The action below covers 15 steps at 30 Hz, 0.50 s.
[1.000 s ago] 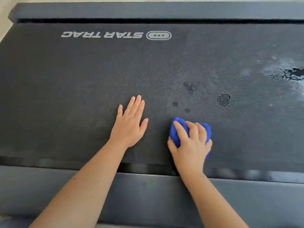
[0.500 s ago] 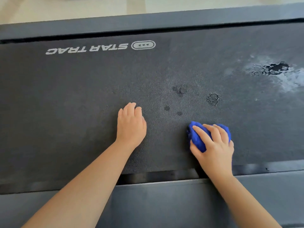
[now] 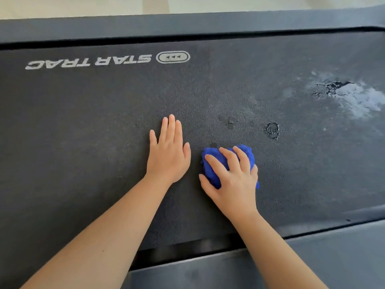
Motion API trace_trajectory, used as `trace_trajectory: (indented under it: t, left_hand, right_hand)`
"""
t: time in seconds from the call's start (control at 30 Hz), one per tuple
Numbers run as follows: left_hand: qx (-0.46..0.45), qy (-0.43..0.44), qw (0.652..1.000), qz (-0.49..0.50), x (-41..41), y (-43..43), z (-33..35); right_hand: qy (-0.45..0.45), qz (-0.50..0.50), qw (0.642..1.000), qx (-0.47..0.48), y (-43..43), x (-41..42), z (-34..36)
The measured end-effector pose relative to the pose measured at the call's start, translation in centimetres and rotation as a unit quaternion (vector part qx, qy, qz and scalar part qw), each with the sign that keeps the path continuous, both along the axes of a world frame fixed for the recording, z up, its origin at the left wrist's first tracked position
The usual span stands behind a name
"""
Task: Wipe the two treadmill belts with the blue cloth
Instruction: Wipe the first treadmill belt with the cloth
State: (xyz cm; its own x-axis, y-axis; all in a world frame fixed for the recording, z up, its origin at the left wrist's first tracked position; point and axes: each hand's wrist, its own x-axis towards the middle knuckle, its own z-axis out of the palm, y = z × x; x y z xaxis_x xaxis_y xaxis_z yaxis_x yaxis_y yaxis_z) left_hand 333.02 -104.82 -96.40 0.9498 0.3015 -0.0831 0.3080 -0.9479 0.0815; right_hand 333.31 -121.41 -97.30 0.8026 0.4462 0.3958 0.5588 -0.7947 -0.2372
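Observation:
One dark treadmill belt (image 3: 83, 126) with a white STAR TRAC logo (image 3: 108, 60) fills the view. My right hand (image 3: 231, 180) grips a bunched blue cloth (image 3: 212, 163) and holds it down on the belt near the middle. My left hand (image 3: 168, 153) rests flat on the belt just left of the cloth, fingers straight and together. Small dark spots (image 3: 271, 130) lie just beyond the cloth. A pale wet smear with a dark patch (image 3: 350, 94) sits at the belt's far right.
Grey side rails (image 3: 333, 257) frame the belt along the near and far edges (image 3: 187, 24). A strip of pale floor (image 3: 83, 5) shows beyond the far rail.
My right hand slid the cloth left, back beside my left hand. My left hand's fingers, curled half a second ago, have flattened out on the belt.

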Motion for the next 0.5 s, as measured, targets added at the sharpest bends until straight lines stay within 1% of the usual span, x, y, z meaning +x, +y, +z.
trace_trajectory:
  t: [0.13, 0.27, 0.37, 0.5]
  left_hand:
    - [-0.005, 0.003, 1.0, -0.005, 0.0, 0.1, 0.0]
    - [-0.012, -0.017, 1.0, -0.002, 0.1, 0.1, -0.3]
    - [-0.022, -0.027, 0.999, -0.002, 0.1, 0.0, -0.3]
    - [-0.022, -0.021, 1.0, 0.005, 0.0, 0.0, -0.1]
  right_hand:
    - [0.02, 0.022, 0.999, -0.036, -0.7, -0.3, 0.6]
    - [0.003, 0.04, 0.998, -0.056, -1.1, 0.2, 0.4]
    - [-0.023, 0.062, 0.997, -0.04, -0.9, 1.2, 0.0]
    - [-0.035, 0.139, 0.99, -0.014, -0.3, 3.5, 0.0]
